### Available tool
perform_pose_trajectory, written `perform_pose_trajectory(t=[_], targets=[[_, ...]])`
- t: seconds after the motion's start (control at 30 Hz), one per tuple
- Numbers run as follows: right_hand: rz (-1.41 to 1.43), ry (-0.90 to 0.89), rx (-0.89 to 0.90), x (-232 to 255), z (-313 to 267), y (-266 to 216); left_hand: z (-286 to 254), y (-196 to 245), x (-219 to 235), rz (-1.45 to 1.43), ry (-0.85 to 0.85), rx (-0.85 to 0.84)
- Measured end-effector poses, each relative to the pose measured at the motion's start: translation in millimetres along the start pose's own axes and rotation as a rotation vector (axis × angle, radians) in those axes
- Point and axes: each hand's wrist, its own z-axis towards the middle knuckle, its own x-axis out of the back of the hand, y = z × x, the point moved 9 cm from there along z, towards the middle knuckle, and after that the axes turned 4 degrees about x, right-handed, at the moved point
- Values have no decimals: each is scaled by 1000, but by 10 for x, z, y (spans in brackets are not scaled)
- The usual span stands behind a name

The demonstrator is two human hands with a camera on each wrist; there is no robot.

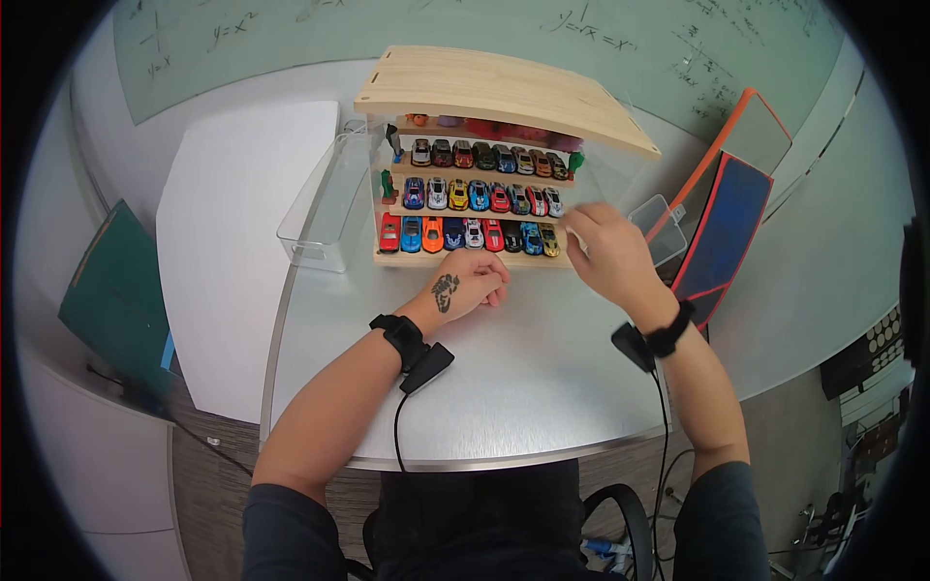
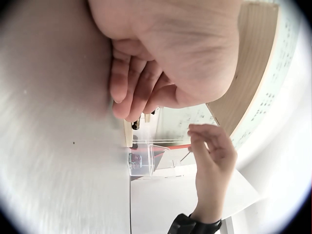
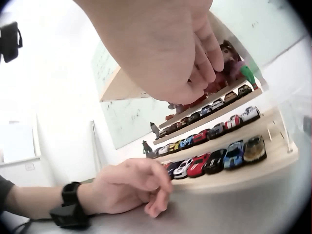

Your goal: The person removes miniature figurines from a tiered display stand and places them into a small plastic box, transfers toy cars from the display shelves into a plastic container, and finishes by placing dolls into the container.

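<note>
A wooden display case (image 1: 504,82) with clear sides stands on the table, its shelves lined with several toy cars (image 1: 480,197). My left hand (image 1: 465,286) rests on the tabletop in front of the lowest row, fingers loosely curled with nothing in them. At the case's right end, my right hand (image 1: 615,252) is raised, with its bent fingertips close to the ends of the lower two rows. Nothing shows between its fingers in the left wrist view, where the right hand (image 2: 214,151) appears side-on. Small green figures (image 1: 387,186) stand at some shelf ends.
A clear plastic bin (image 1: 329,194) sits left of the case on the metal table (image 1: 484,387). Another clear container (image 1: 664,228) lies to the right, beside an orange-framed panel (image 1: 727,213). A green board with writing (image 1: 465,29) spans the back. Cables (image 1: 397,426) trail from both wrists.
</note>
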Motion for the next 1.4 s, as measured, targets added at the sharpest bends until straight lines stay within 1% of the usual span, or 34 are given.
perform_pose_trajectory(t=[0.03,0.1,0.13,0.2,0.23,0.3,0.43,0.5,0.53,0.6,0.73,0.8,0.83,0.9,0.93,1.0,1.03,1.1,1.13,1.2,1.23,1.27,1.33,1.37,1.4], targets=[[-1,1,-3,-64,109,66,-2,2,1,7,0,3],[-242,-43,29,-260,330,219,-9,10,-5,1,4,7],[-240,-39,31,-315,427,298,-13,11,5,-6,10,11],[-507,-224,-134,-530,558,604,-5,9,11,4,11,-5],[-504,-221,-126,-586,605,643,-2,17,9,10,7,-22],[-613,-277,-201,-665,661,800,-7,13,11,2,10,-16],[-575,-280,-145,-780,724,877,-12,23,2,-20,4,-8],[-531,-227,-122,-798,739,885,-18,32,0,-11,-4,-5],[-531,-229,-122,-812,733,884,-23,37,-5,-2,-10,-3],[-550,-280,-177,-852,712,909,-19,30,-2,-4,-9,-6],[-638,-320,-170,-776,647,768,-28,31,-3,3,-10,-4],[-527,-197,-109,-553,589,570,-33,43,-2,10,-7,-3],[-525,-199,-109,-442,511,473,-35,43,-1,14,-4,-3],[-323,39,8,-17,345,103,-26,35,0,-5,-4,1],[-320,35,11,96,245,-1,-28,19,-4,-23,-7,4],[-185,181,38,410,10,-169,-32,5,-1,-16,-3,-5],[-187,181,39,431,-139,-156,-26,22,1,-3,-1,-19],[-147,215,-96,427,-454,97,-20,28,4,5,1,-14],[-148,220,-103,394,-533,183,-18,22,4,12,3,-5],[-175,289,-312,382,-742,491,-13,23,2,25,5,-5],[-199,242,-440,325,-824,652,-12,22,10,30,13,-8],[-196,247,-447,271,-842,698,-4,9,13,38,11,-5],[-158,143,-604,82,-893,878,0,24,14,27,9,-26],[-152,143,-609,41,-888,888,7,12,11,31,9,-19],[-168,30,-673,-88,-909,933,-2,33,8,29,10,-14]])
